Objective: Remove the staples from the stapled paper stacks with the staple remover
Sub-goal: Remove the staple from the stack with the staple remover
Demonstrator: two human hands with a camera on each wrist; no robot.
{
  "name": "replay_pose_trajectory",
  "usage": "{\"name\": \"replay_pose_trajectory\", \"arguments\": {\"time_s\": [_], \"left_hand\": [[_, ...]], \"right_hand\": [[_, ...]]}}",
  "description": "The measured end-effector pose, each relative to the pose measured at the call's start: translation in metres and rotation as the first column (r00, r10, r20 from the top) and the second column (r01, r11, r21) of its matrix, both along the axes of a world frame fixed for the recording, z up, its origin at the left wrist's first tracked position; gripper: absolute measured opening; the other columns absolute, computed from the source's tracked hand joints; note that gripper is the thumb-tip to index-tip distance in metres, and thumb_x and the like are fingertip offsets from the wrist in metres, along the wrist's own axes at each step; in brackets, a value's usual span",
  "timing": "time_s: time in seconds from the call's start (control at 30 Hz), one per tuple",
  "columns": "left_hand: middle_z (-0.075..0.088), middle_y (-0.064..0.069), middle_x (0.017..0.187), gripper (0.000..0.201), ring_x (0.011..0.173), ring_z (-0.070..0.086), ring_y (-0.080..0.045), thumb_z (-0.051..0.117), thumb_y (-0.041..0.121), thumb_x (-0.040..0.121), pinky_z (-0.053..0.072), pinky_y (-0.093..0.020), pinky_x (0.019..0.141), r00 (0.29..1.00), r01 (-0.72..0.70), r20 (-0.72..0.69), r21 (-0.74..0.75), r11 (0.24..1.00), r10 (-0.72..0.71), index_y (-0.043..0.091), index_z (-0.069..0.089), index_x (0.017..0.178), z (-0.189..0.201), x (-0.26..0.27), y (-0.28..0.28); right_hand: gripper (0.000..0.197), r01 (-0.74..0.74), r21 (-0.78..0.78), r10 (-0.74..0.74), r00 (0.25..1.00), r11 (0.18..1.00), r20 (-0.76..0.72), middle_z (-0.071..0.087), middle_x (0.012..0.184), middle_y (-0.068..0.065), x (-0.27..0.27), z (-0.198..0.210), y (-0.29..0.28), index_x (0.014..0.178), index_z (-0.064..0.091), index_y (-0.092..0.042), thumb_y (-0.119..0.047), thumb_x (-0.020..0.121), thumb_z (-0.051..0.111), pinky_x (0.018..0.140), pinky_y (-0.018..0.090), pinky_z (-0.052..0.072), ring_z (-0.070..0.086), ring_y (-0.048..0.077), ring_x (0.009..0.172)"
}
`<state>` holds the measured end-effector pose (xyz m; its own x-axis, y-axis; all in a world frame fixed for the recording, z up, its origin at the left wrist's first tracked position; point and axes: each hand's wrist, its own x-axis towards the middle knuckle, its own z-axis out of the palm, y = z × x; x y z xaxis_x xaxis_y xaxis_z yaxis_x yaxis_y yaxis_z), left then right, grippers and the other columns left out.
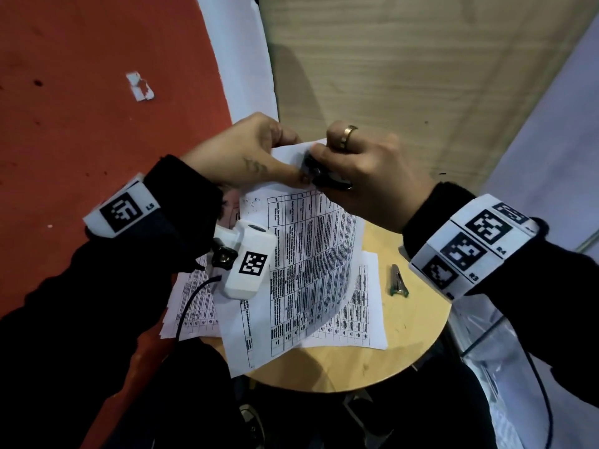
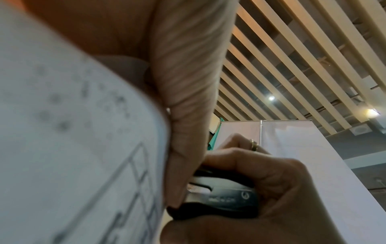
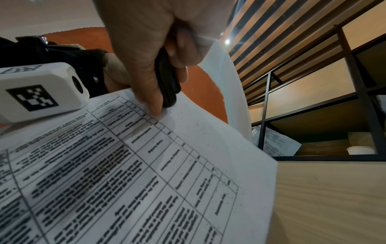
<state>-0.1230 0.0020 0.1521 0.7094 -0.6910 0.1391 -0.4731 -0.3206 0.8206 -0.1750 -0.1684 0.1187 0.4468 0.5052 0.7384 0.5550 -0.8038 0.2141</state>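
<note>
A stapled paper stack (image 1: 311, 260) printed with tables is lifted off the round table, its top corner raised. My left hand (image 1: 256, 150) pinches that top corner between thumb and fingers. My right hand (image 1: 353, 163) grips a black staple remover (image 1: 321, 173) whose jaws sit at the corner beside my left thumb. In the left wrist view the staple remover (image 2: 221, 196) touches the paper edge (image 2: 83, 148) under my thumb. From the right wrist, the staple remover (image 3: 167, 79) shows in my fist above the paper stack (image 3: 146, 173). The staple itself is hidden.
More printed sheets (image 1: 359, 312) lie on the round wooden table (image 1: 405, 348). A small metal stapler (image 1: 398, 280) lies on the table at the right. A wooden panel (image 1: 405, 76) stands behind; red floor (image 1: 97, 124) at left.
</note>
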Motion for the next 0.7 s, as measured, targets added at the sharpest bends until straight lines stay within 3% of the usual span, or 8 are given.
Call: {"name": "replay_pose_trajectory", "arguments": {"time_s": [0.1,0.2,0.27,0.37,0.47,0.6,0.7], "left_hand": [[0.066,-0.005,0.076,0.024,0.068,0.057,-0.009,0.08,0.008,0.06,0.048,-0.019,0.066,1.0,0.013,-0.013,-0.006,1.0,-0.014,0.003,0.069,0.08,-0.0015,-0.001,-0.0002],[0.066,-0.008,0.08,0.031,0.072,0.058,-0.01,0.079,0.013,0.059,0.05,-0.019,0.07,0.999,0.024,-0.037,-0.059,0.998,-0.026,-0.001,0.068,0.084,-0.0023,-0.0025,-0.0019],[0.068,-0.004,0.079,0.031,0.072,0.059,-0.009,0.074,0.017,0.057,0.05,-0.017,0.071,0.998,0.023,-0.055,-0.088,0.996,-0.028,0.002,0.068,0.084,-0.0019,-0.0033,-0.0029],[0.069,0.008,0.074,0.016,0.071,0.06,-0.002,0.074,0.006,0.068,0.05,-0.014,0.074,0.998,0.045,-0.043,-0.095,0.994,-0.049,0.008,0.067,0.083,-0.0038,-0.0024,-0.0021],[0.069,0.001,0.082,0.022,0.079,0.061,-0.007,0.077,0.008,0.07,0.049,-0.021,0.08,0.999,0.034,-0.03,-0.094,0.995,-0.037,0.005,0.068,0.09,-0.0082,0.0026,0.0014],[0.071,0.001,0.076,0.025,0.07,0.065,-0.009,0.078,0.015,0.066,0.054,-0.019,0.068,0.996,-0.004,-0.094,-0.142,0.99,-0.01,0.007,0.07,0.088,-0.008,0.0005,0.0035],[0.073,0.001,0.075,0.015,0.067,0.066,-0.009,0.07,0.019,0.068,0.054,-0.02,0.065,0.992,-0.02,-0.123,-0.182,0.983,-0.002,0.015,0.072,0.083,-0.0086,-0.0024,0.0025]], "right_hand": [[0.016,0.014,-0.013,-0.013,1.0,1.0,0.022,0.062,0.075,0.015,-0.0008,-0.0019,-0.0009,0.074,0.068,0.001,-0.013,0.08,0.061,0.042,0.027,0.038,0.053,0.031,0.046],[0.008,0.005,0.01,-0.005,1.0,1.0,0.013,0.061,0.073,0.016,0.0,-0.0032,-0.0002,0.07,0.066,0.001,-0.005,0.07,0.07,0.041,0.027,0.039,0.051,0.032,0.044],[0.009,-0.005,0.034,0.006,1.0,0.999,-0.014,0.061,0.074,0.017,0.0007,-0.003,-0.0004,0.072,0.067,0.002,-0.004,0.066,0.072,0.04,0.028,0.042,0.053,0.032,0.044],[0.019,-0.016,0.091,0.02,0.999,0.996,-0.046,0.062,0.076,0.018,0.0007,-0.0022,-0.0015,0.077,0.07,0.001,-0.006,0.061,0.073,0.04,0.031,0.048,0.058,0.032,0.049],[0.027,-0.025,0.196,0.041,0.996,0.98,-0.077,0.064,0.081,0.018,-0.0005,-0.0031,-0.0033,0.085,0.072,-0.001,-0.011,0.06,0.074,0.048,0.031,0.052,0.063,0.031,0.059],[0.033,-0.034,0.304,0.072,0.991,0.952,-0.113,0.063,0.086,0.018,-0.0009,-0.0021,-0.0088,0.095,0.071,0.0,-0.015,0.066,0.075,0.062,0.034,0.053,0.064,0.031,0.071],[0.035,-0.027,0.303,0.064,0.992,0.953,-0.112,0.063,0.085,0.018,-0.0014,-0.002,-0.0096,0.097,0.07,0.0,-0.015,0.066,0.077,0.063,0.038,0.054,0.064,0.032,0.072]]}}
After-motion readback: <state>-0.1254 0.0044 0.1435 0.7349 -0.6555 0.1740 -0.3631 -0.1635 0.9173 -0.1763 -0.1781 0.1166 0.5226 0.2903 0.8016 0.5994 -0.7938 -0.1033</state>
